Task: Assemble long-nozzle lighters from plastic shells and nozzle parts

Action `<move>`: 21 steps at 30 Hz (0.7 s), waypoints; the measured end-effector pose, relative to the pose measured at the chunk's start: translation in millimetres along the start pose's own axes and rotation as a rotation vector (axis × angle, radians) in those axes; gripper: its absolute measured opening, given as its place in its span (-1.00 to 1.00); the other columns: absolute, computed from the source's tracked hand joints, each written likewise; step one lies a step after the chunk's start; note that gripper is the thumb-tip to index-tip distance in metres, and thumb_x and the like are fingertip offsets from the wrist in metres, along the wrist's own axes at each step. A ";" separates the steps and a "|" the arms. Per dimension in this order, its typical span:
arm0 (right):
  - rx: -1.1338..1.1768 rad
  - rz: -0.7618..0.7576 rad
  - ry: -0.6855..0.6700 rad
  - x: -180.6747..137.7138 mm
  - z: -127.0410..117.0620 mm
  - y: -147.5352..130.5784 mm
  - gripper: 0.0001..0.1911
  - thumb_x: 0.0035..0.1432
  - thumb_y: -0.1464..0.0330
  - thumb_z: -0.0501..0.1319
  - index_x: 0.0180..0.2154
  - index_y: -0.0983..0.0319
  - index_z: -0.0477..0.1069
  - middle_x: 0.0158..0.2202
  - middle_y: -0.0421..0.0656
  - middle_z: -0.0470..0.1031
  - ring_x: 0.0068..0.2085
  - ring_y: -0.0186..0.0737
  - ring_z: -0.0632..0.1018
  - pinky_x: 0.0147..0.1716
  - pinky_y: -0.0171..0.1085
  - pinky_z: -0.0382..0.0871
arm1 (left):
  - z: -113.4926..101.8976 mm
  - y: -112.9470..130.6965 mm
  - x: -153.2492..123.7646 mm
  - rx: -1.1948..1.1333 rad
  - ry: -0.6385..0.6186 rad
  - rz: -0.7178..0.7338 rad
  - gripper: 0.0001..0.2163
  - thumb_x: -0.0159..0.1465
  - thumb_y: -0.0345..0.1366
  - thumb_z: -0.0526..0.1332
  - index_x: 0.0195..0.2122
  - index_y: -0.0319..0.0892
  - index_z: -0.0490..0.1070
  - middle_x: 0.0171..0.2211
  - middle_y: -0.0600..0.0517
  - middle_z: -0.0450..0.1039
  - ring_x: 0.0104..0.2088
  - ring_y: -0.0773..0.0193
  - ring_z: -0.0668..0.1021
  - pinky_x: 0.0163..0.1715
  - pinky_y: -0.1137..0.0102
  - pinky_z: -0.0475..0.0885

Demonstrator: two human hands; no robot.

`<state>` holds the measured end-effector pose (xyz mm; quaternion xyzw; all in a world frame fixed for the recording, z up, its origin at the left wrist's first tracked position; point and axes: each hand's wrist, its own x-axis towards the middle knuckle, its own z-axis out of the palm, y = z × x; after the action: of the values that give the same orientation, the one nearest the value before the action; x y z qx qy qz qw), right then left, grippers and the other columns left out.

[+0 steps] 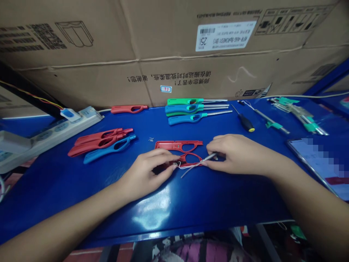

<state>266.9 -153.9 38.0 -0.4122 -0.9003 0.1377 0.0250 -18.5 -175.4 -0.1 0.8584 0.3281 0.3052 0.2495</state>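
My left hand (152,169) is closed on the left part of an open red lighter shell half (191,157); its thumb and fingertips pinch near a dark part and thin white wires (183,167). Much of that end is hidden under my fingers. Above it lies the other red shell half (174,146), inner side up. In my right hand (231,154) is a slim grey metal tool (208,158), its exact kind unclear. Its thin tip points left and down, crossing over the wires and the shell's lower edge. A few small screws (151,139) lie to the upper left.
Red and blue lighter bodies (100,143) lie left, near a white power strip (62,127). Finished-looking long lighters (193,109) line the back by the cardboard (174,43). A screwdriver (245,122), metal tubes (272,122), taped bundles (305,116) and a phone (316,163) are right.
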 end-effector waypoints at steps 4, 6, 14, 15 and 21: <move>-0.020 0.006 0.035 0.1 -0.1 3.3 -0.69 0.25 0.17 0.24 -0.47 0.20 0.38 -0.47 -0.21 0.44 -0.41 -0.26 0.40 -0.45 -0.28 0.00 | -0.7 1.0 -0.2 0.002 0.013 -0.031 -0.75 0.33 -0.40 0.28 0.03 -0.16 0.54 -0.13 -0.05 0.55 -0.29 0.34 0.59 -0.28 0.44 0.57; -0.018 0.008 0.064 0.5 -0.2 4.2 -0.70 0.24 0.17 0.25 -0.46 0.20 0.37 -0.47 -0.21 0.43 -0.40 -0.26 0.40 -0.46 -0.28 0.00 | -0.5 -0.2 -1.1 0.023 0.005 -0.029 -0.72 0.32 -0.39 0.30 0.06 -0.15 0.52 -0.06 -0.07 0.54 -0.21 0.30 0.60 -0.20 0.41 0.59; -0.056 -0.012 0.242 -1.8 -5.9 2.8 -0.63 0.27 0.10 0.20 -0.47 0.20 0.29 -0.50 -0.21 0.35 -0.41 -0.26 0.36 -0.41 -0.28 0.07 | 1.6 -6.9 -5.3 0.065 -0.004 -0.033 -0.70 0.32 -0.39 0.30 0.08 -0.17 0.50 -0.14 -0.06 0.59 -0.30 0.33 0.60 -0.25 0.43 0.58; -0.063 -0.024 0.263 -2.1 -6.6 2.8 -0.63 0.27 0.11 0.21 -0.47 0.20 0.29 -0.50 -0.21 0.34 -0.42 -0.27 0.35 -0.41 -0.28 0.08 | 1.3 -6.8 -5.2 0.071 -0.003 -0.033 -0.71 0.32 -0.39 0.30 0.08 -0.17 0.51 -0.16 -0.05 0.60 -0.31 0.34 0.60 -0.25 0.43 0.58; -0.099 -0.072 0.362 -1.6 -8.0 4.0 -0.63 0.28 0.13 0.20 -0.48 0.20 0.30 -0.52 -0.21 0.34 -0.41 -0.25 0.35 -0.40 -0.27 0.11 | 0.4 -4.9 -5.4 0.101 -0.007 -0.043 -0.73 0.33 -0.37 0.30 0.06 -0.19 0.52 -0.19 -0.04 0.61 -0.31 0.33 0.61 -0.25 0.43 0.58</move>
<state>272.2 -150.8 44.7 -0.3987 -0.9008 0.0160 0.1713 -23.4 -176.1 -5.4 0.8639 0.3604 0.2798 0.2134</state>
